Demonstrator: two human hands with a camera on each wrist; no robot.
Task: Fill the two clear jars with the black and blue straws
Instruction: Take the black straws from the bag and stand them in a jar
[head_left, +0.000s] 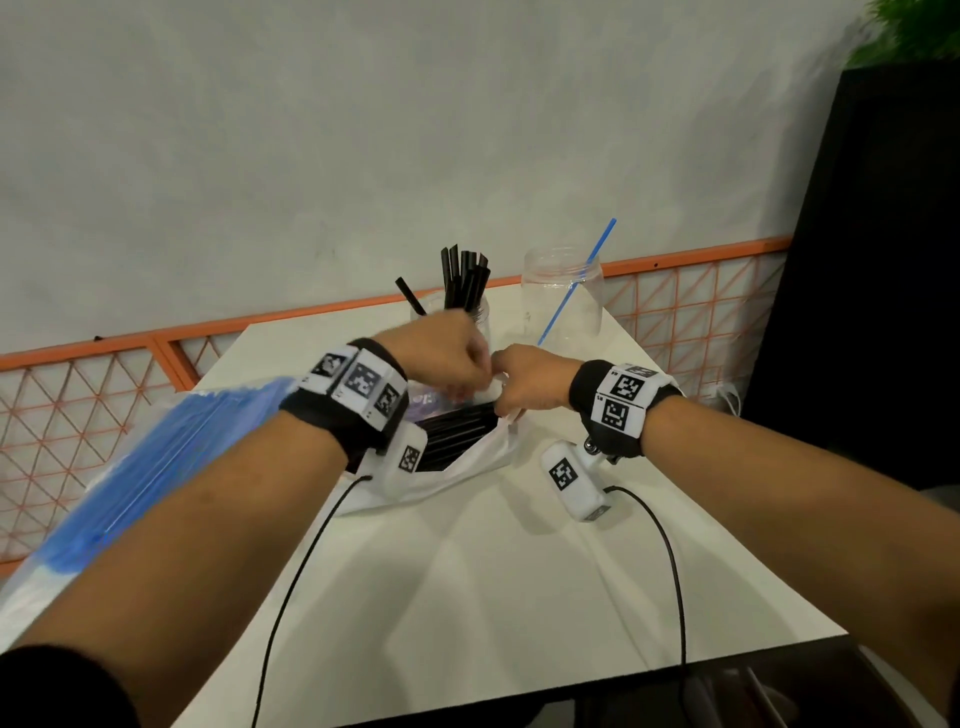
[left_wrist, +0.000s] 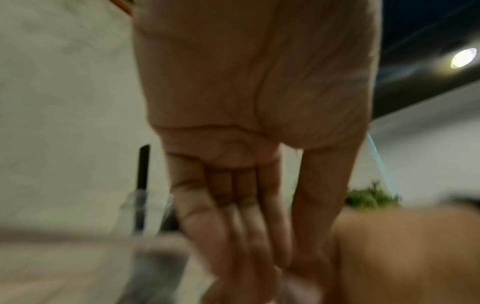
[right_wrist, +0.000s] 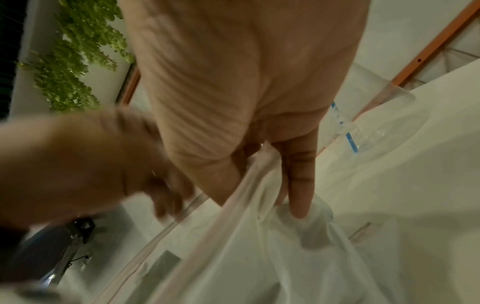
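Two clear jars stand at the white table's far end. The left jar (head_left: 482, 319) holds several black straws (head_left: 465, 280); the right jar (head_left: 563, 293) holds one blue straw (head_left: 597, 254). In front of them lies a clear plastic bag (head_left: 467, 470) with black straws (head_left: 457, 431) inside. My right hand (head_left: 519, 384) pinches the bag's rim (right_wrist: 259, 257) between thumb and fingers (right_wrist: 298, 185). My left hand (head_left: 457, 364) is at the bag's mouth, blurred, with its fingers (left_wrist: 233, 236) pointing down; whether they hold anything is hidden. A bag of blue straws (head_left: 156, 457) lies under my left forearm.
An orange mesh rail (head_left: 675, 306) runs behind the table along the grey wall. A tall black cabinet (head_left: 883, 260) with a green plant (head_left: 909, 31) on top stands at the right. Black cables (head_left: 291, 587) trail from both wrists across the near table.
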